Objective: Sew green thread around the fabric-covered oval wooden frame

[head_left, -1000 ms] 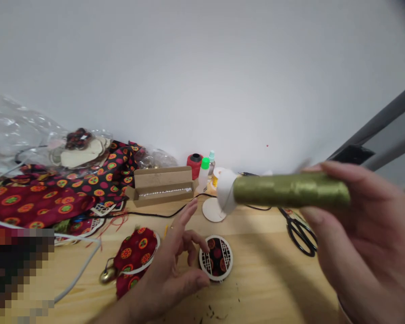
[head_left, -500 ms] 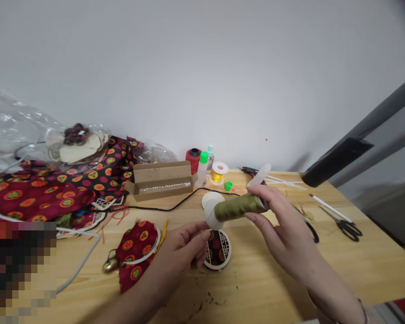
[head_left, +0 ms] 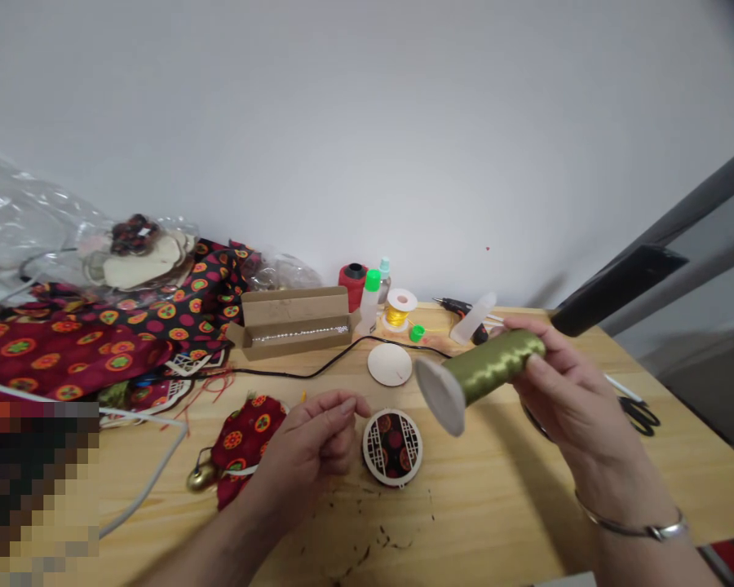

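Observation:
My right hand [head_left: 563, 383] grips a spool of olive-green thread [head_left: 495, 367] by its far end, tilted above the table, its white flange [head_left: 441, 397] facing left. Thumb and index finger of my left hand [head_left: 324, 428] are pinched together; anything between them is too fine to make out. Just right of the left fingertips lies a round ornament [head_left: 392, 448] with a white lattice rim over dark patterned fabric. Behind it rests a white disc [head_left: 390, 364]. Partly hidden by my left forearm is a red patterned fabric piece [head_left: 248, 432] with a brass bell [head_left: 201, 477].
Along the wall stand an open cardboard box [head_left: 297, 326], a green-capped bottle [head_left: 371, 302], a yellow thread spool [head_left: 399, 310], a white bottle [head_left: 474, 318] and a glue gun [head_left: 456, 306]. Scissors [head_left: 639, 416] lie at right. Patterned fabric [head_left: 86, 338] is heaped at left. A black cable [head_left: 318, 373] crosses the table.
My right hand has carried the green spool to the right, away from my left hand, and turned it. My left hand has shifted slightly left, uncovering the round ornament and the white disc.

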Demonstrator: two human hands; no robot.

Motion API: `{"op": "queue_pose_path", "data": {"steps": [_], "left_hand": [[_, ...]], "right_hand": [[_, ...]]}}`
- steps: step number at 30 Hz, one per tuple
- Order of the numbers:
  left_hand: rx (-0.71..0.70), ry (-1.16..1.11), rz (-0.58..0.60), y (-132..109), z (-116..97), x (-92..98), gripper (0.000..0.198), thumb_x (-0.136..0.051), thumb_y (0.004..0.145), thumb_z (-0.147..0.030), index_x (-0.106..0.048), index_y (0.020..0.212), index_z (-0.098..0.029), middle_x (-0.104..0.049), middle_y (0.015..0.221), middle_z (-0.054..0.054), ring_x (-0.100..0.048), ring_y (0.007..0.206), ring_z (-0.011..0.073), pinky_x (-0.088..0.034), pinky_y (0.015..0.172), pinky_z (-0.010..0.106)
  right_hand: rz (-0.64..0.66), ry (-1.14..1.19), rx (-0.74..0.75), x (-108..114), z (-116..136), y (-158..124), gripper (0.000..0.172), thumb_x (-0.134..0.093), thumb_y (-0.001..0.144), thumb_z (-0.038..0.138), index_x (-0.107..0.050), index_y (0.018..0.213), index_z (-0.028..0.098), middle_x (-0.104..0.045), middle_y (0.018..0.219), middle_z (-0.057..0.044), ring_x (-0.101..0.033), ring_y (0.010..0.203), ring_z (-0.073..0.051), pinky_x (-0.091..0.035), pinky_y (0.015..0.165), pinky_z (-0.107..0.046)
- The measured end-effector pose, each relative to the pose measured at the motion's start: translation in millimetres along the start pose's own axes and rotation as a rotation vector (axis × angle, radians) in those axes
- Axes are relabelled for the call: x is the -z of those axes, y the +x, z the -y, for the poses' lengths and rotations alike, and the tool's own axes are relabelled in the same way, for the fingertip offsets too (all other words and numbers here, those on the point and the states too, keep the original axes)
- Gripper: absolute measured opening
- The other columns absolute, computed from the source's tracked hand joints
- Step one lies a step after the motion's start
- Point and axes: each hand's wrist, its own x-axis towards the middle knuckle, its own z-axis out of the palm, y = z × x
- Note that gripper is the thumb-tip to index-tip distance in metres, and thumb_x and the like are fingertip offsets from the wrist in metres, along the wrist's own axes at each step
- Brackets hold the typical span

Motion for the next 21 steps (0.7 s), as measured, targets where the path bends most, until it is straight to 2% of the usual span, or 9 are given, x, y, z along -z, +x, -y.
{"op": "queue_pose_path", "data": {"steps": [2,4,6,8,11,13,17,20,21], "left_hand": [[-0.001,-0.007,0.045,-2,-1,-0.8,0.017,-0.063,0.079,-0.029,-0.064,0.074,-0.013,-0.027,0.043,-0.011,-0.016,0.039,0.0041,-0.014,0.041,0.019],[0.021,0.014,0.106,-5,-2,-0.8,0.018,-0.064,0.08,-0.029,-0.066,0.072,-0.013,-0.028,0.042,-0.01,-0.019,0.039,0.0045,-0.015,0.042,0.02],[0.079,0.055,0.194,-9,-3,0.4,0.021,-0.065,0.079,-0.032,-0.067,0.07,-0.012,-0.031,0.042,-0.009,-0.021,0.039,0.0046,-0.015,0.042,0.021],[0.152,0.107,0.282,-12,-4,2.5,0.024,-0.067,0.077,-0.035,-0.07,0.069,-0.012,-0.033,0.042,-0.008,-0.023,0.039,0.0047,-0.015,0.042,0.021],[0.218,0.2,0.385,-17,-8,6.3,0.026,-0.07,0.074,-0.039,-0.074,0.069,-0.013,-0.041,0.043,-0.004,-0.031,0.039,0.006,-0.018,0.042,0.023],[0.24,0.26,0.422,-20,-13,7.9,0.03,-0.071,0.071,-0.043,-0.076,0.067,-0.014,-0.045,0.044,-0.001,-0.034,0.039,0.0074,-0.018,0.042,0.024],[0.243,0.311,0.41,-28,-25,4.5,0.036,-0.072,0.066,-0.051,-0.076,0.06,-0.016,-0.043,0.041,-0.001,-0.032,0.036,0.0089,-0.02,0.042,0.026],[0.199,0.339,0.326,-43,-29,-2.8,0.032,-0.077,0.061,-0.049,-0.074,0.051,-0.018,-0.049,0.039,0.003,-0.041,0.038,0.0126,-0.028,0.043,0.028],[0.16,0.318,0.244,-50,-29,-5.0,0.03,-0.08,0.056,-0.047,-0.072,0.047,-0.02,-0.052,0.039,0.004,-0.044,0.037,0.014,-0.03,0.042,0.029]], "right_hand": [[-0.089,0.142,0.023,0,0,3,0.026,-0.064,0.081,0.033,-0.062,0.106,0.026,-0.058,0.099,-0.003,-0.055,0.073,-0.014,-0.05,0.06,-0.025],[-0.208,0.203,0.083,-2,0,5,0.022,-0.064,0.082,0.029,-0.062,0.103,0.027,-0.057,0.096,-0.002,-0.053,0.069,-0.012,-0.049,0.059,-0.024],[-0.343,0.176,0.184,-5,-1,4,0.022,-0.063,0.082,0.025,-0.062,0.104,0.028,-0.056,0.093,0.0,-0.053,0.069,-0.01,-0.049,0.063,-0.024],[-0.439,0.046,0.286,-7,-2,2,0.027,-0.064,0.082,0.022,-0.061,0.108,0.029,-0.056,0.095,0.001,-0.053,0.072,-0.01,-0.049,0.069,-0.024],[-0.446,-0.154,0.329,-5,-3,0,0.032,-0.064,0.082,0.023,-0.06,0.113,0.031,-0.057,0.099,0.0,-0.054,0.08,-0.012,-0.049,0.072,-0.024],[-0.391,-0.129,0.273,0,-3,0,0.03,-0.062,0.084,0.026,-0.061,0.114,0.03,-0.057,0.095,-0.001,-0.055,0.081,-0.013,-0.049,0.072,-0.025],[-0.394,0.078,0.185,9,-1,2,0.025,-0.056,0.087,0.029,-0.064,0.11,0.023,-0.059,0.088,-0.002,-0.057,0.079,-0.014,-0.051,0.075,-0.029],[-0.43,0.164,0.116,9,2,1,0.024,-0.053,0.088,0.031,-0.065,0.106,0.022,-0.061,0.088,-0.003,-0.059,0.077,-0.014,-0.052,0.071,-0.029],[-0.417,0.182,0.079,8,3,0,0.023,-0.052,0.088,0.032,-0.065,0.105,0.023,-0.062,0.088,-0.003,-0.06,0.076,-0.015,-0.053,0.068,-0.03]]}}
